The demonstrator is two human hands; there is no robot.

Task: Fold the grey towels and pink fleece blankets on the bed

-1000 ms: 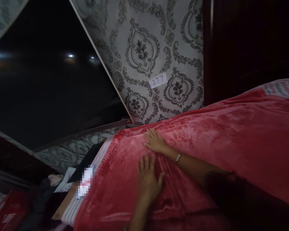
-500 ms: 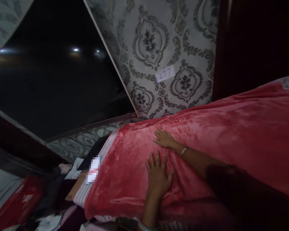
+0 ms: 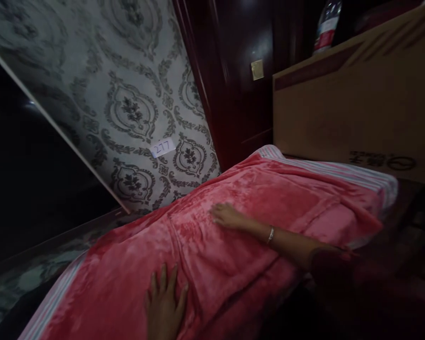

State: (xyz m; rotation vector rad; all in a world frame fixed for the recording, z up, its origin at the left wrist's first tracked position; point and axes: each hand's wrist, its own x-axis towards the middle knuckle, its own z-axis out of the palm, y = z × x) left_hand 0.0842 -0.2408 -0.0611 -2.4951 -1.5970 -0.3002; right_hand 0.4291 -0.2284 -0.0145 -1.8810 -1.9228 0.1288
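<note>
A red plush blanket (image 3: 269, 198) with striped edging lies spread out before me, creased in places. My left hand (image 3: 165, 300) rests on it near the bottom of the view, palm down with the fingers spread. Farther up and to the right, my right hand (image 3: 229, 216) lies on the blanket too, palm down; its fingers are stretched out and slightly blurred. A thin bracelet circles the right wrist. Neither hand grips anything. A ridge of folded cloth runs between the two hands.
A large cardboard box (image 3: 350, 104) stands at the right, with a plastic bottle (image 3: 327, 30) by its top edge. Patterned wallpaper (image 3: 141, 94) bearing a "277" label (image 3: 163, 147) rises behind the blanket, beside a dark red wooden panel (image 3: 230, 85). A large dark screen (image 3: 31, 174) is on the left.
The view has swung right, bringing the box and the blanket's far end into sight. My right hand has slid rightward along the blanket, away from the left hand, which stays flat.
</note>
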